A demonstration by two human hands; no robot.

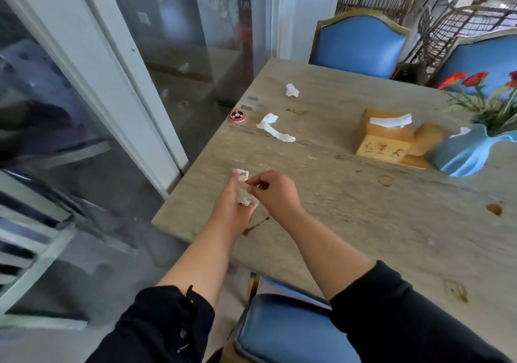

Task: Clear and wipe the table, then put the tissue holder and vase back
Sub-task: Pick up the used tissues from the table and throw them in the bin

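A crumpled white tissue [242, 190] lies in the palm of my left hand [230, 203], above the table's near left corner. My right hand [275, 190] pinches that same tissue from the right with thumb and fingertips. Two more used tissues lie on the grey stone table [349, 211]: a long twisted tissue [275, 129] and a small balled tissue [292, 90] farther back. The wooden tissue holder [387, 139], with a white sheet sticking out, stands at the right. Beside it stands a blue vase [465, 155] holding red flowers [475, 79].
A round red call button [237, 115] sits by the table's left edge. Brown stains mark the top at the near edge [254, 225] and at the right [494, 209]. Blue chairs stand behind the table [359, 45] and in front of me [288, 332]. Glass doors are on the left.
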